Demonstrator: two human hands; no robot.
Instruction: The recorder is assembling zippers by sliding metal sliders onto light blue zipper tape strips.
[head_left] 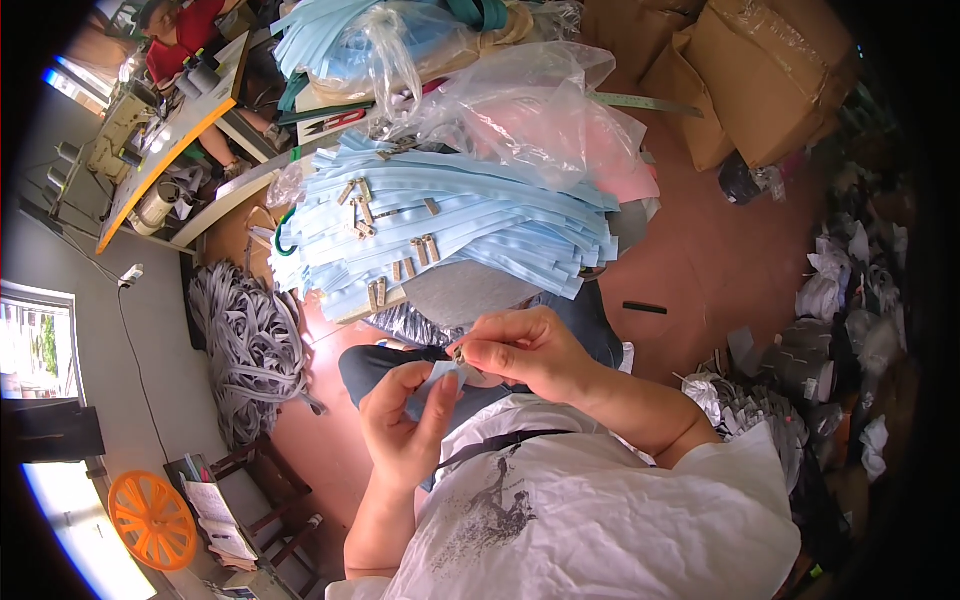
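Note:
My left hand pinches the end of a light blue zipper tape between thumb and fingers, just above my lap. My right hand meets it from the right, its thumb and forefinger closed on a small brass-coloured piece that looks like a zipper slider. The two hands nearly touch, and their fingers partly hide both pieces. In front of me a thick pile of light blue zipper tapes lies across a grey padded support. Several brass-coloured sliders rest on the pile in small groups.
Behind the pile are clear plastic bags and a ruler. Cardboard boxes stand at the far right. Grey strips heap on the floor at left, near an orange wheel. Another person sits by a sewing table.

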